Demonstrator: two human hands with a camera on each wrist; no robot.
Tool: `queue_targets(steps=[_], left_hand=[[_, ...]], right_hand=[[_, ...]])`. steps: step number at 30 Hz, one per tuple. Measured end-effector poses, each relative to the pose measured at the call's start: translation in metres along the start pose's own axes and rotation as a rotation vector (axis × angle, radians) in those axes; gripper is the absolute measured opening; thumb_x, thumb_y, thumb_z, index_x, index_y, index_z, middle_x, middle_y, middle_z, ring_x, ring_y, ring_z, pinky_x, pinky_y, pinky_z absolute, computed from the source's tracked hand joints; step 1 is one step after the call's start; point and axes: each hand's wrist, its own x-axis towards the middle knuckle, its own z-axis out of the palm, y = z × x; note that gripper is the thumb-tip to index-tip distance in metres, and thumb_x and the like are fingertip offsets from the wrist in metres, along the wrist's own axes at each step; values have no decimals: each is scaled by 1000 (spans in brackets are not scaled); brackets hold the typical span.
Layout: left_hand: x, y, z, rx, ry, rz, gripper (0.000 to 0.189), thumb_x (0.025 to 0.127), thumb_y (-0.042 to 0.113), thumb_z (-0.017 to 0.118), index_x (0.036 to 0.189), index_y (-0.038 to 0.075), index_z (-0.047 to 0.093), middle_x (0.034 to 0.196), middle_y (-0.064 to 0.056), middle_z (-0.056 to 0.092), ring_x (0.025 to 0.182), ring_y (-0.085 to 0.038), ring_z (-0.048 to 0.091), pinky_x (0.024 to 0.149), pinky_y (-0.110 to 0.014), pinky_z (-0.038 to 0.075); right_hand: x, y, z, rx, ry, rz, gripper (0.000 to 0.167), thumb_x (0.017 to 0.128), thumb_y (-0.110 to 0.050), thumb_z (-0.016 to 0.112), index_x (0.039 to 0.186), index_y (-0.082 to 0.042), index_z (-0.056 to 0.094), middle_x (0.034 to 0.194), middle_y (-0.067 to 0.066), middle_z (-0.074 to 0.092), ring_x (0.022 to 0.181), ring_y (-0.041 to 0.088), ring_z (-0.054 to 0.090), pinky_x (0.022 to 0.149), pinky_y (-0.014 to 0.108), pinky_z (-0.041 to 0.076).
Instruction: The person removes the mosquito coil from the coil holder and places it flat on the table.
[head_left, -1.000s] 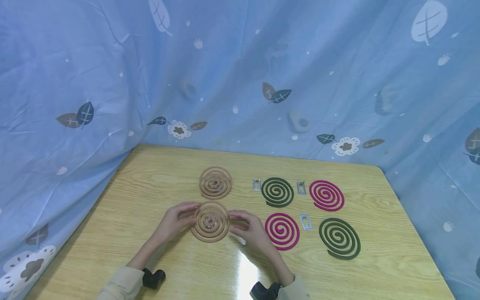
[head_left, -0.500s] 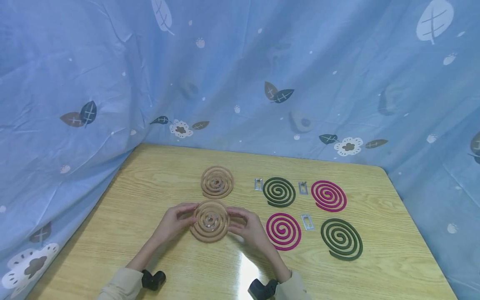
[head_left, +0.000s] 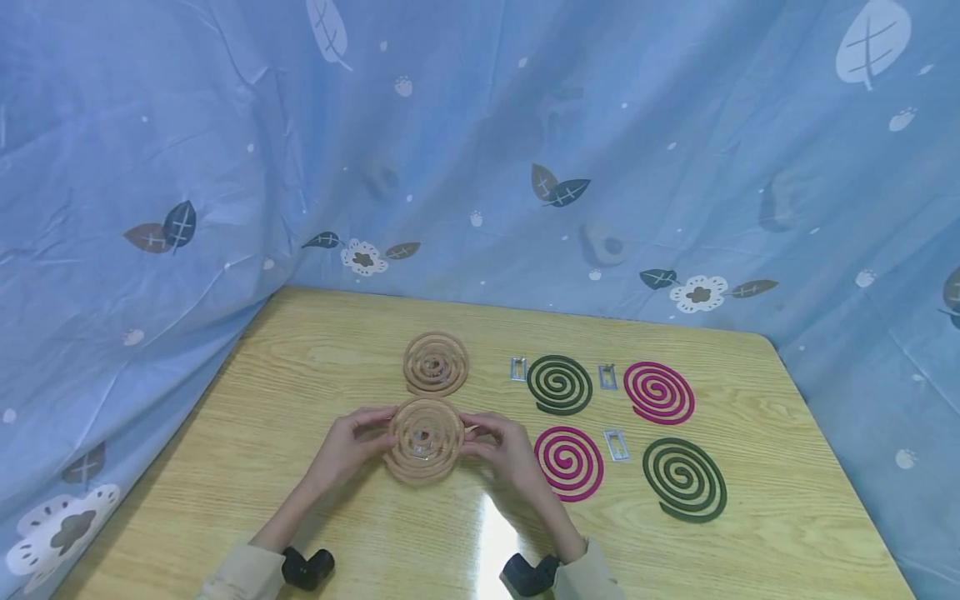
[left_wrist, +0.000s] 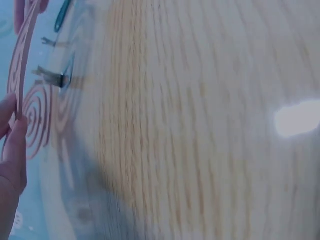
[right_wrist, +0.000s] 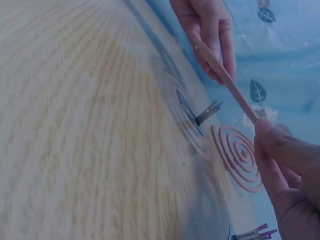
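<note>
Both hands hold a brown mosquito coil (head_left: 420, 480) by opposite edges. My left hand (head_left: 343, 454) pinches its left rim between thumb and fingers, and my right hand (head_left: 512, 454) pinches the right rim. Seen edge-on in the right wrist view, the coil (right_wrist: 232, 90) is raised off the table. A metal coil stand (left_wrist: 54, 77) with an upright prong is on the table close by; in the head view it shows through the spiral's middle. Beyond lies a second brown coil (head_left: 417, 342), with metal visible at its centre.
On the right of the wooden table (head_left: 322, 350) lie a green coil (head_left: 558, 385) and a magenta coil (head_left: 660, 392) behind, with another magenta coil (head_left: 567, 463) and green coil (head_left: 685, 481) in front. Metal stands (head_left: 616, 445) sit among them. A blue curtain (head_left: 480, 125) hangs behind.
The held coil has shifted slightly to the right and away from the body, and it looks blurred. My right fingers have moved with its rim. The other coils stay put.
</note>
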Motion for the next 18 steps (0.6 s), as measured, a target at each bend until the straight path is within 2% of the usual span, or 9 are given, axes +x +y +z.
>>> queue_targets(steps=[3, 8, 12, 15, 18], left_hand=[[-2, 3, 1, -12, 2, -30, 46, 82, 7, 74, 125, -2, 60, 118, -16, 62, 113, -34, 57, 101, -47, 46], [-6, 5, 1, -40, -30, -37, 50, 82, 15, 75, 127, -1, 58, 117, -14, 62, 115, -34, 55, 104, -48, 44], [-8, 3, 0, -96, -90, -11, 51, 84, 13, 73, 129, -4, 55, 119, -16, 58, 116, -33, 53, 104, -36, 44], [-10, 2, -2, -152, -137, -3, 52, 84, 10, 72, 130, -5, 53, 122, -18, 55, 117, -26, 53, 102, -26, 45], [-10, 3, -1, -185, -157, 4, 54, 82, 9, 74, 130, -5, 53, 120, -19, 55, 114, -18, 56, 100, -23, 45]], right_hand=[[0, 2, -4, -24, -12, -23, 43, 73, 4, 76, 115, 4, 66, 106, 17, 67, 91, 29, 66, 87, 31, 57], [-2, 6, -10, 21, -38, -59, 39, 76, 2, 75, 113, 7, 66, 107, 19, 67, 94, 28, 65, 91, 37, 55], [-4, 2, -16, 19, -81, -41, 40, 77, -1, 76, 114, 7, 65, 111, 19, 65, 99, 28, 63, 95, 38, 53], [-6, 0, -20, 6, -98, -16, 43, 74, -2, 79, 114, 6, 65, 113, 19, 63, 102, 30, 62, 95, 35, 53], [-7, -2, -22, 5, -93, -13, 46, 70, 1, 80, 113, 8, 65, 113, 20, 63, 103, 33, 61, 93, 33, 53]])
